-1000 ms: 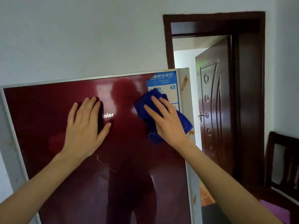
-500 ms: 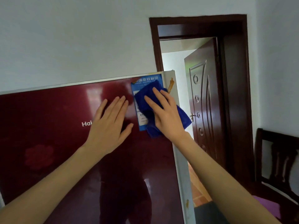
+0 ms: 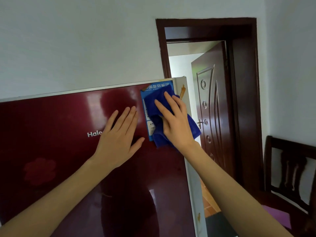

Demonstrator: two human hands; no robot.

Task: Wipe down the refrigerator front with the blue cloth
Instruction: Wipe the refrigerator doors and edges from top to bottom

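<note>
The refrigerator front [image 3: 51,142] is a glossy dark red door with a white brand name and a blue energy label [image 3: 158,86] at its top right corner. My right hand [image 3: 176,124] lies flat with straight fingers on the bunched blue cloth [image 3: 153,106], pressing it against the label near the door's right edge. Part of the cloth hangs past the edge below my hand. My left hand [image 3: 119,139] rests flat on the red door just left of the cloth, fingers straight and together, covering the end of the brand name.
A dark wooden door [image 3: 212,106] stands open in its frame [image 3: 244,82] right of the refrigerator. A dark wooden chair [image 3: 290,168] with a purple seat sits at the far right. White wall rises above the refrigerator's top edge.
My right hand has carried the cloth rightward and up onto the blue label at the door's corner. My left hand has slid right along the door, past the brand name.
</note>
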